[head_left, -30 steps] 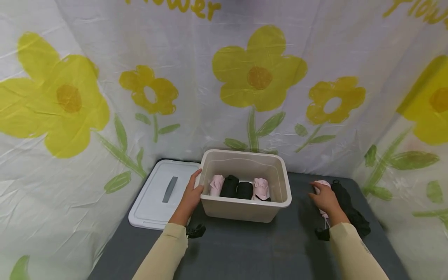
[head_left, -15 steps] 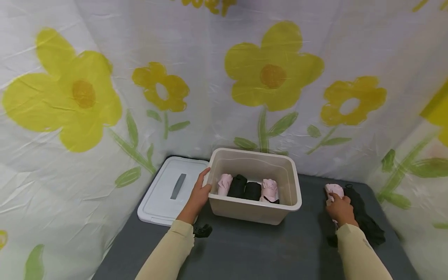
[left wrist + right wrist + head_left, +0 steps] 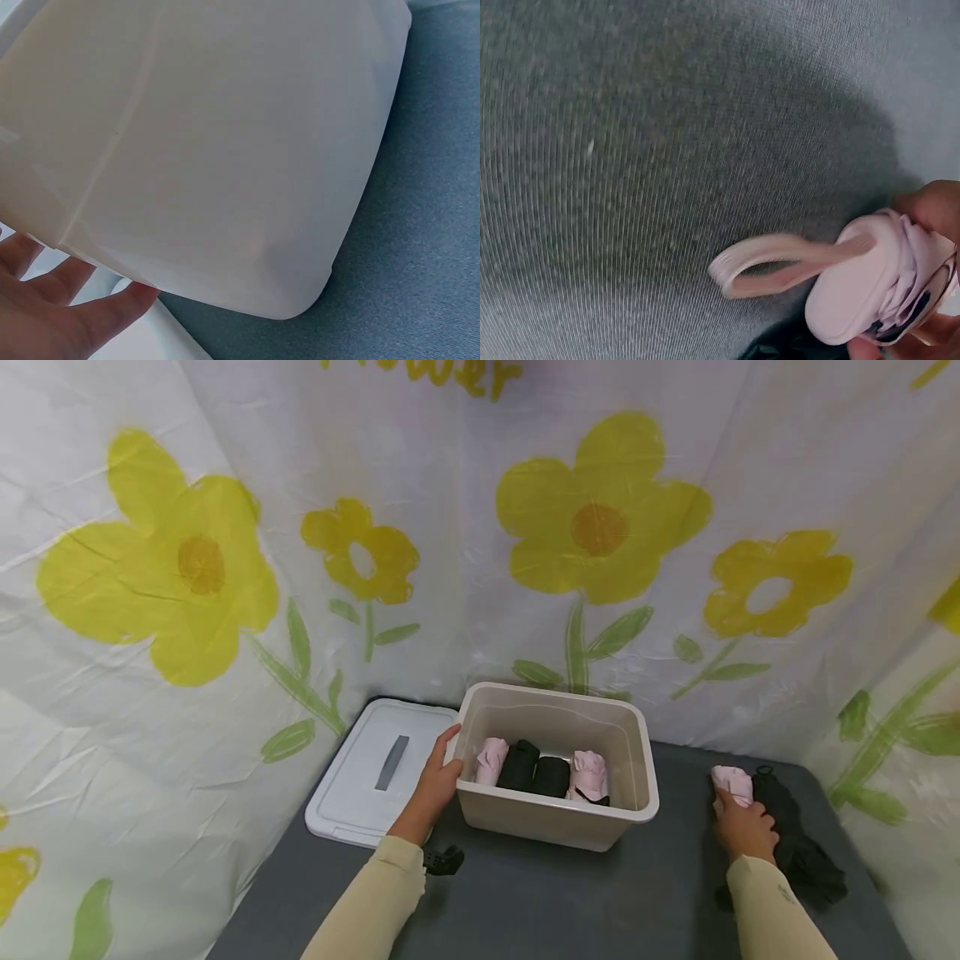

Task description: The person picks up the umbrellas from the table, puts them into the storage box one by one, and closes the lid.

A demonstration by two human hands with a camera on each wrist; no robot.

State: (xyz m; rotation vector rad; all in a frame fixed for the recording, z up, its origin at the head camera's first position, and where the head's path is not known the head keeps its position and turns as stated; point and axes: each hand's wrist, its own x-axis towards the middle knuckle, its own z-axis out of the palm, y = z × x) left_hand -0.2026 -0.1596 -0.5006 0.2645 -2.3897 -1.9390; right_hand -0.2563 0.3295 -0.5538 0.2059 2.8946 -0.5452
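Apparently I'm at the grasping step: right of the bin (image 3: 540,829), my right hand (image 3: 748,831) pinches a pink umbrella (image 3: 735,782); my left hand (image 3: 433,787), spread, touches the bin's left rim. Next likely needs lifting.

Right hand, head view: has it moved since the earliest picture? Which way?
Yes: the right hand has drawn slightly back, judged against the black bundle.

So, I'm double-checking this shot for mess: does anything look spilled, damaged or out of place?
Nothing looks spilled or clearly damaged. One mild oddity: the black bundle beside the pink roll in the right hand has a loose, flared near end, unlike the compact rolls in the bin.
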